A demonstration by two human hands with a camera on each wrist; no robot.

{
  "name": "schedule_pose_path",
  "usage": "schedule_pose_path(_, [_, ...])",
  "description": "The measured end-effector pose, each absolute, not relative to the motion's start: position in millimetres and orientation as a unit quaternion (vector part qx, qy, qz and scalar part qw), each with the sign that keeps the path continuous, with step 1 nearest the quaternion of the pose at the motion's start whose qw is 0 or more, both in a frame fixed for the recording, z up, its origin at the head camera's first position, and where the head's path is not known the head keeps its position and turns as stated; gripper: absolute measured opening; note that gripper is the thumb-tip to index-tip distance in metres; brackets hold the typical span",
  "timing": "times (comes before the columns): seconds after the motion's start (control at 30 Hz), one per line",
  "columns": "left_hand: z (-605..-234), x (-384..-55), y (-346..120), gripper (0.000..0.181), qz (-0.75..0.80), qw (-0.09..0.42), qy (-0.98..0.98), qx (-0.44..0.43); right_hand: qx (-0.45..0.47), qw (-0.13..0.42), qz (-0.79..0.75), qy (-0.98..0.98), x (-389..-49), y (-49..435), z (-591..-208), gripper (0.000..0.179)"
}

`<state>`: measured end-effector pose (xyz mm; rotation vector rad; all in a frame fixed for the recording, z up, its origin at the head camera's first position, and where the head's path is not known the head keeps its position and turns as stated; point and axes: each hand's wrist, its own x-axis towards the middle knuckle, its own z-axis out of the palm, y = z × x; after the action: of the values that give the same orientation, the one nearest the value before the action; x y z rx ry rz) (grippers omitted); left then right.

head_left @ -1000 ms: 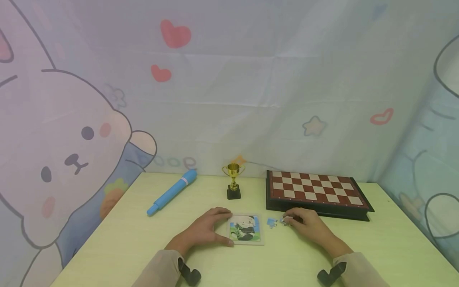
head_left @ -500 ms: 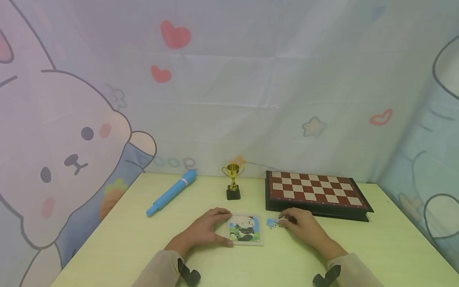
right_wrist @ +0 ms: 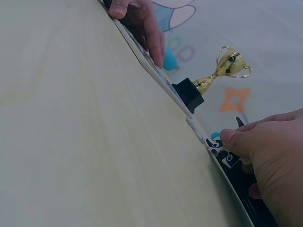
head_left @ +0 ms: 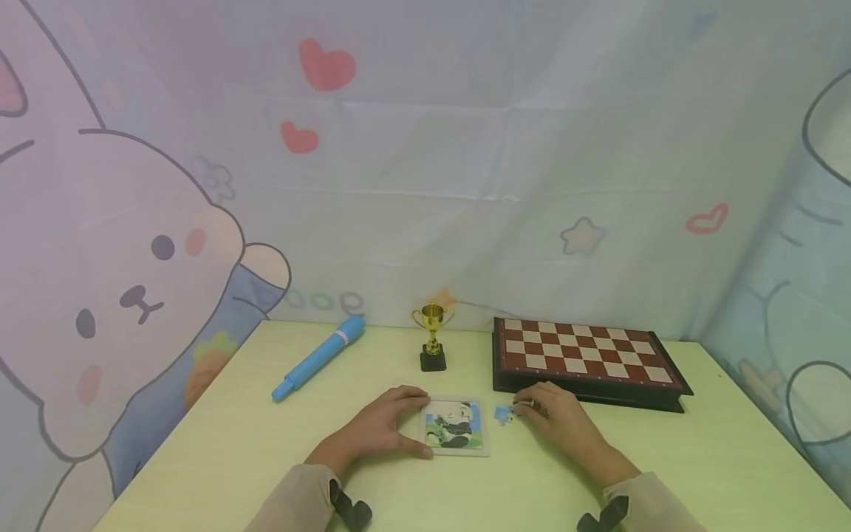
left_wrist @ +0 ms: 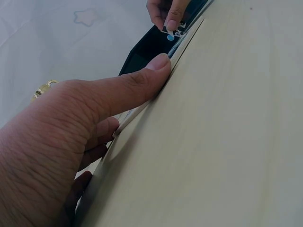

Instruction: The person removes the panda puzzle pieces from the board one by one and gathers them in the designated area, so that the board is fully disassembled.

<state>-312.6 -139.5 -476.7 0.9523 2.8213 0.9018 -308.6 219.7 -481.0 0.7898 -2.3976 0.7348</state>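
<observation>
My left hand (head_left: pixel 380 425) holds the left side of a small framed panda jigsaw puzzle (head_left: pixel 486 436), thumb at the near corner and fingertips at the far one. Flat on the table just right of the frame lies a loose blue puzzle piece (head_left: pixel 501 414). My right hand (head_left: pixel 557 415) pinches another puzzle piece (right_wrist: pixel 230 160) between thumb and fingers, close beside that loose one. White and black printing with an eye shows on the pinched piece in the right wrist view; the fingers cover part of it.
A red-and-white chessboard box (head_left: pixel 585 355) with black sides stands just behind my right hand. Behind the puzzle is a gold trophy cup (head_left: pixel 433 336) on a black base. A thick blue pen-shaped tube (head_left: pixel 319 358) lies at the back left, before a printed cloth backdrop (head_left: pixel 425 185).
My right hand has shifted a little left with its puzzle piece, closer to the loose blue piece. The left hand and the framed puzzle have stayed in place.
</observation>
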Motion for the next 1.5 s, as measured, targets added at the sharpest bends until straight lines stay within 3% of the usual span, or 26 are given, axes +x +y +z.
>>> schedule_pose_path(0.53, [-477.7,-313.5,-139.5,0.1,0.291,0.014,0.907,0.304,0.245,0.255,0.306,-0.884,-315.9,216.6,-484.6,0.016])
schedule_pose_path(0.97, [-480.0,-314.9,-140.1,0.099,0.298,0.013,0.905,0.304,0.219,0.149,0.314,-0.912,-316.9,243.3,-481.4,0.01])
schedule_pose_path(1.23, [-479.7,-315.4,-139.4,0.098,0.288,0.01,0.907,0.308,0.271,0.176,0.295,-0.899,-319.7,246.7,-486.6,0.008])
schedule_pose_path(1.5, [-478.1,-313.3,-139.5,0.098,0.285,0.011,0.909,0.304,0.357,0.244,0.285,-0.856,-317.2,219.9,-485.0,0.01])
